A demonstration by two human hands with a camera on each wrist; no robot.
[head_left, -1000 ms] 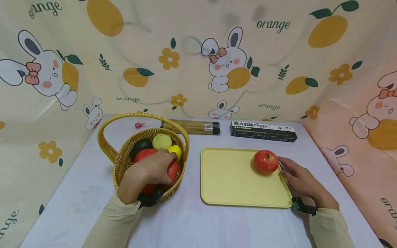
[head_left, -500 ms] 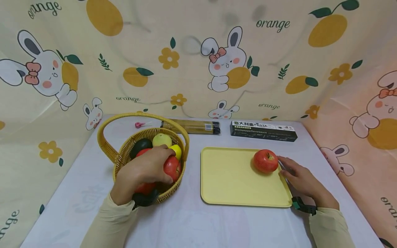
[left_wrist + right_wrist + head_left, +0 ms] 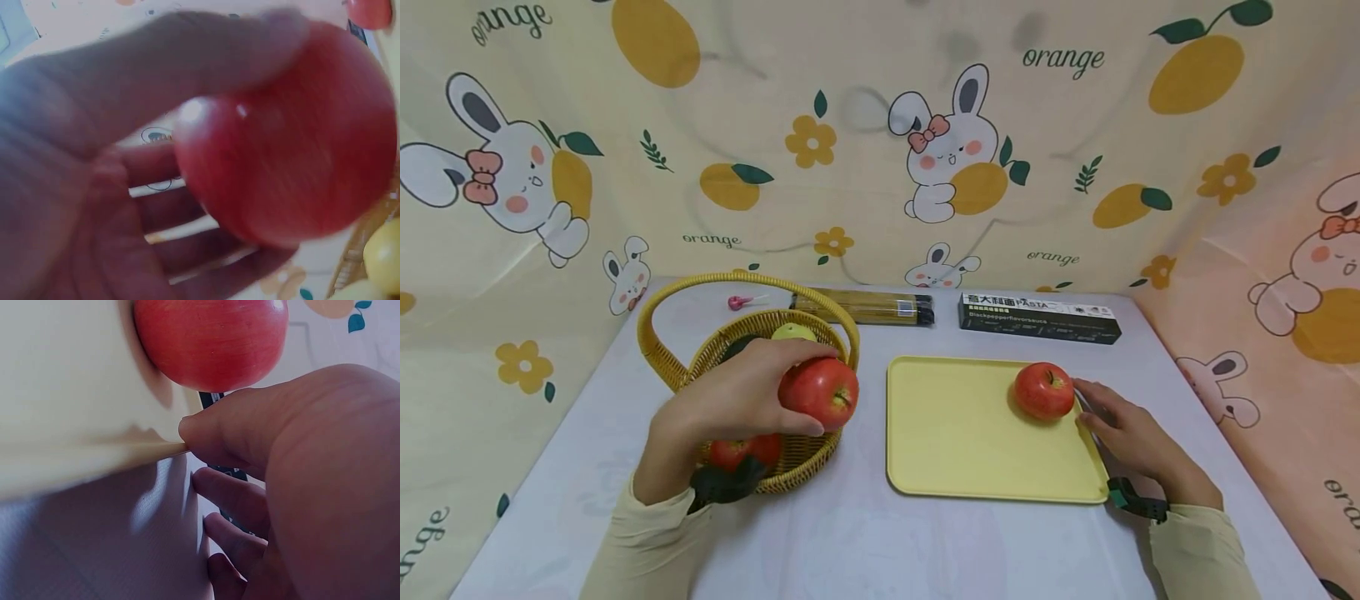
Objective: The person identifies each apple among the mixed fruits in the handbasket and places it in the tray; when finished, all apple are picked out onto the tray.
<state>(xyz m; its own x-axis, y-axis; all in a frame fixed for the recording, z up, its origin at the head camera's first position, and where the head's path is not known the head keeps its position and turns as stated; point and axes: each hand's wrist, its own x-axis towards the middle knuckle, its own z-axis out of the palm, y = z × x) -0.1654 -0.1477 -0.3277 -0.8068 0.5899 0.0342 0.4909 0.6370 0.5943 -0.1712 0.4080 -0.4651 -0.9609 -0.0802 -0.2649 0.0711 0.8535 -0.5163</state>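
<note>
My left hand (image 3: 741,396) grips a red apple (image 3: 820,393) over the wicker basket (image 3: 801,479), thumb on one side and fingers on the other. That apple (image 3: 300,144) appears large and blurred in the left wrist view. Under the hand, the basket holds another red fruit (image 3: 745,452), a pale green fruit (image 3: 793,332) and a dark fruit partly hidden. My right hand (image 3: 1131,433) rests at the right edge of the yellow tray (image 3: 970,433). Its thumb touches the rim in the right wrist view, with the other fingers outside. A second apple (image 3: 1043,391) sits on the tray beside the fingertips.
A tall handle (image 3: 655,342) arches over the basket. Behind it lie a long pack of pasta (image 3: 865,307) and a small pink item (image 3: 737,302). A black pasta box (image 3: 1037,318) stands behind the tray. Patterned cloth walls close off the back and sides.
My left hand has lifted the apple up from among the fruit in the basket and turned it into fuller view. The right hand, the tray and its apple have stayed in place.
</note>
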